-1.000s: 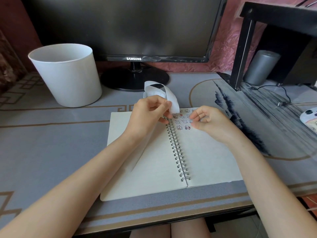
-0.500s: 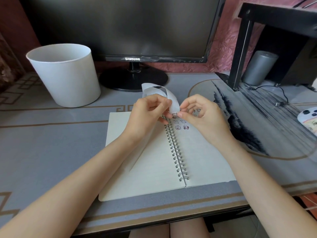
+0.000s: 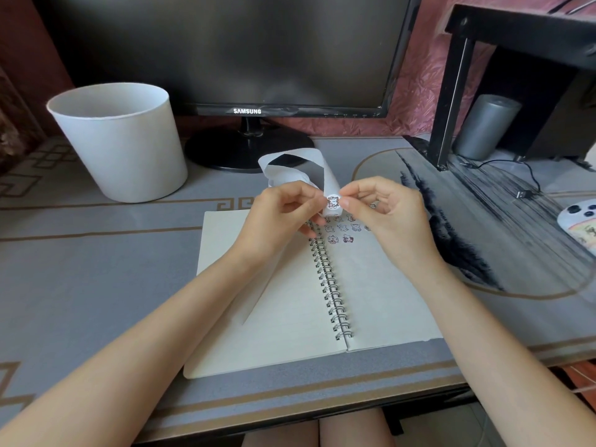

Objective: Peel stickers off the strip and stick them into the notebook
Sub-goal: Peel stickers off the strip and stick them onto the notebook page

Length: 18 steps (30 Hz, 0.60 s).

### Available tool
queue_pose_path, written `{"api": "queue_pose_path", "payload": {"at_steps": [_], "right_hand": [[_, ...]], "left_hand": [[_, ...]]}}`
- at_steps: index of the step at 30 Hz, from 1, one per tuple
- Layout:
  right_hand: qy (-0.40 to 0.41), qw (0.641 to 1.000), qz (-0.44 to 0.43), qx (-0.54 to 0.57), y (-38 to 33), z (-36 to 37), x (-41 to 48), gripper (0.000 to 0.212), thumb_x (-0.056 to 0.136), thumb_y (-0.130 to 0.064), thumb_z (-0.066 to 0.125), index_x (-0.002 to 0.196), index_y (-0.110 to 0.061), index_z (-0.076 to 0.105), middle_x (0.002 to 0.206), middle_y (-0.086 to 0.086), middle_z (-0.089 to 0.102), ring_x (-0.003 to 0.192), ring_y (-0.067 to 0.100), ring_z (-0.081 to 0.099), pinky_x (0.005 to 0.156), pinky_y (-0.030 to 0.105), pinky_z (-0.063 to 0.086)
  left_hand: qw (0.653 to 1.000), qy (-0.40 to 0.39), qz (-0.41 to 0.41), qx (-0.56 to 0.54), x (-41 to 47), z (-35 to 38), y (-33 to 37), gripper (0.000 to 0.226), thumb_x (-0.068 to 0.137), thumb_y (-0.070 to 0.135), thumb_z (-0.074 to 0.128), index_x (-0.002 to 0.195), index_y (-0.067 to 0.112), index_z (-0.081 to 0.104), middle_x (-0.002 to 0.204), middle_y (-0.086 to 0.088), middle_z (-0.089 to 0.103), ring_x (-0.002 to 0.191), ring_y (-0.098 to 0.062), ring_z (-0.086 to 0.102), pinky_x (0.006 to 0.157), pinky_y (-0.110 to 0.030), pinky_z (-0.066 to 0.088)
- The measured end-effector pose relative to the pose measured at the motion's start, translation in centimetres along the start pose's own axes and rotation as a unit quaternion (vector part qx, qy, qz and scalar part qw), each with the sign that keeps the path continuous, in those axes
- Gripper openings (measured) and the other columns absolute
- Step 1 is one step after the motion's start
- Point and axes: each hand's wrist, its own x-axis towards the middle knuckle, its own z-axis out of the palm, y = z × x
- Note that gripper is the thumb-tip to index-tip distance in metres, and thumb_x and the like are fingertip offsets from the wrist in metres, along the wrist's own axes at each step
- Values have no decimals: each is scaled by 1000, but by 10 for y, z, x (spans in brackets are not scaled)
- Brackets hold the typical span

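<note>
Left hand (image 3: 277, 217) grips strip (image 3: 296, 162); right hand (image 3: 387, 214) pinches sticker (image 3: 333, 201) at strip's end, above open notebook (image 3: 380, 301), 12 o'clock edge.

The grey desk (image 3: 96, 269) is carrying an open spiral notebook (image 3: 380, 301) near its front edge; a white bin (image 3: 119, 146) is standing back left. A monitor (image 3: 225, 50) is sitting behind.

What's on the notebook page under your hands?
Small cartoon stickers lie in rows at the top of the right page of the notebook. The left hand, right hand and strip hide part of the rows, so the full count cannot be seen.
</note>
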Motion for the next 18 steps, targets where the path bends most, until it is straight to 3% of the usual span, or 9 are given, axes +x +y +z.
{"api": "queue_pose_path", "payload": {"at_steps": [7, 12, 18], "right_hand": [[2, 1000, 5, -5, -1, 1, 0, 16, 81, -9, 71, 82, -25, 71, 78, -9, 69, 71, 7, 59, 70, 38, 50], [3, 1000, 7, -7, -1, 2, -1, 16, 81, -11, 71, 81, -26, 70, 79, -7, 70, 73, 14, 60, 72, 40, 50], [-5, 1000, 9, 1, -2, 1, -2, 11, 80, -11, 73, 80, -22, 71, 78, -5, 70, 72, 9, 60, 71, 41, 51]], "left_hand": [[1000, -5, 8, 3, 0, 1, -1, 10, 92, 6, 60, 92, 2, 68, 79, -10, 67, 72, -16, 66, 62, -26, 56], [1000, -5, 17, 0, 0, 0, -1, 9, 92, 6, 60, 88, 8, 69, 76, -3, 68, 72, -14, 66, 63, -25, 56], [1000, -7, 17, -1, 0, 1, -1, 12, 91, 5, 60, 86, 10, 70, 72, 2, 67, 70, -12, 66, 66, -25, 55]]}}
